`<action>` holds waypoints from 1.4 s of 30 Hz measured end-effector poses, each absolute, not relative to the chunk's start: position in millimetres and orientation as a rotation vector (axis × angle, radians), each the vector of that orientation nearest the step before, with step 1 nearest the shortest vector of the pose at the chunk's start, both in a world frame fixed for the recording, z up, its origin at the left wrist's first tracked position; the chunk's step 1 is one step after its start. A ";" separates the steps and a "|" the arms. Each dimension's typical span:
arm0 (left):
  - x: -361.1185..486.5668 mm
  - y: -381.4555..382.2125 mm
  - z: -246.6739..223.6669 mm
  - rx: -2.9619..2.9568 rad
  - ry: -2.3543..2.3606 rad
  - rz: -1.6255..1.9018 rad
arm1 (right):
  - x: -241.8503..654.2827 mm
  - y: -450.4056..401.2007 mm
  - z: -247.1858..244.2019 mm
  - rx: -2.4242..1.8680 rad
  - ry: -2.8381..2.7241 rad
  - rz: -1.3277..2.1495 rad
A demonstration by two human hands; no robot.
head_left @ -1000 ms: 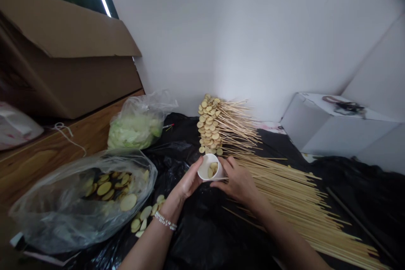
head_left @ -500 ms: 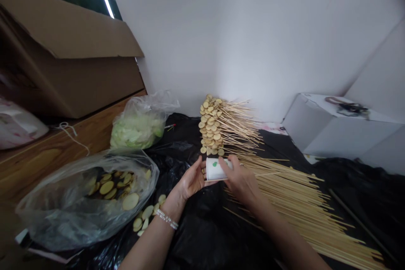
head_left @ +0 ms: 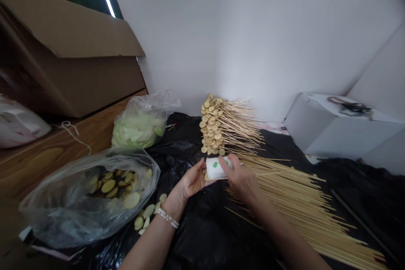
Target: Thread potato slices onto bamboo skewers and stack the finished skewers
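One white paper cup (head_left: 215, 168) lies on its side, green marks on its smooth wall, held above black plastic sheeting (head_left: 209, 236). The left hand (head_left: 193, 181) is cupped palm up, its fingers partly open under the cup's mouth, where pale slices (head_left: 205, 174) show. The right hand's fingers (head_left: 233, 164) curl closed over the top. Thin bamboo skewers (head_left: 294, 194) lie just beside, and skewered slices (head_left: 210, 124) stack beyond.
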State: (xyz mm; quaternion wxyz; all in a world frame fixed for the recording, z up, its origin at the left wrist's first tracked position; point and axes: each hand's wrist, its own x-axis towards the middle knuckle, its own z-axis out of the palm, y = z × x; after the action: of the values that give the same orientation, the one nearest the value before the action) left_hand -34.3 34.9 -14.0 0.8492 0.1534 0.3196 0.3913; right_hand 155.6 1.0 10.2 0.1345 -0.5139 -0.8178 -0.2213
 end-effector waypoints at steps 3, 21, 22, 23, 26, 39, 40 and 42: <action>-34.3 33.2 -11.3 0.340 0.698 0.843 | 158.1 3.4 11.1 -1.525 -2.370 -0.487; -34.3 30.9 -7.9 0.355 0.724 0.836 | 167.1 8.1 5.8 -1.440 -2.258 -0.543; -34.4 30.8 -7.8 0.361 0.721 0.828 | 167.1 8.1 6.3 -1.452 -2.273 -0.534; -34.6 30.7 -7.7 0.366 0.712 0.819 | 167.1 8.1 6.7 -1.466 -2.277 -0.522; -35.0 30.6 -7.9 0.370 0.687 0.807 | 167.1 7.8 8.1 -1.501 -2.232 -0.492; -32.6 31.7 -6.8 0.303 0.841 0.829 | 165.0 7.7 8.8 -1.573 -2.315 -0.372; -32.6 32.0 -6.8 0.294 0.840 0.822 | 165.3 7.6 9.6 -1.577 -2.299 -0.340; -32.7 32.4 -6.7 0.284 0.821 0.809 | 166.0 7.5 11.3 -1.579 -2.241 -0.275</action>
State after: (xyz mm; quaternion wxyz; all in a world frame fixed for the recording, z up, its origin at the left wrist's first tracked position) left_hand -32.7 32.4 -6.7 0.8290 0.1337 0.3869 0.3810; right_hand 166.0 7.5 11.3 0.1919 -0.5625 -0.7982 -0.0980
